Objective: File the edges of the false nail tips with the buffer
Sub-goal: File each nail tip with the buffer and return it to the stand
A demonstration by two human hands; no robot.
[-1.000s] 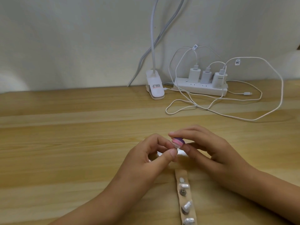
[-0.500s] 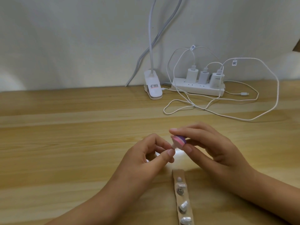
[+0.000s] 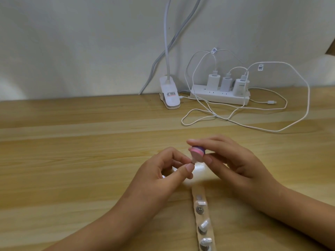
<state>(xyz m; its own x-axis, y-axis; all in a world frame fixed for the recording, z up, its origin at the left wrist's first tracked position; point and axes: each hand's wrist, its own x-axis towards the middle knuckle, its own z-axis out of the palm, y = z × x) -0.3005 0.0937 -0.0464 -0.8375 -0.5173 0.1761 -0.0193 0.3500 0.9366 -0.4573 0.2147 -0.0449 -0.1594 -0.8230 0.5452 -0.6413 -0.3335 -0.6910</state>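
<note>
Wooden strip (image 3: 202, 190) of false nail tips (image 3: 204, 224) nearest, both hands just beyond.
Left hand (image 3: 163, 176) pinches one nail tip (image 3: 193, 159); right hand (image 3: 235, 163) grips the pink buffer (image 3: 197, 151) in curled fingers, touching it; power strip (image 3: 217, 98) far behind.

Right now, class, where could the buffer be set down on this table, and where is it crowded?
The table is bare left of the left hand, and in the band between the lamp clip and the buffer. Crowded: back right, with the power strip and cable loops, and front centre, where the nail-tip strip lies.
</note>
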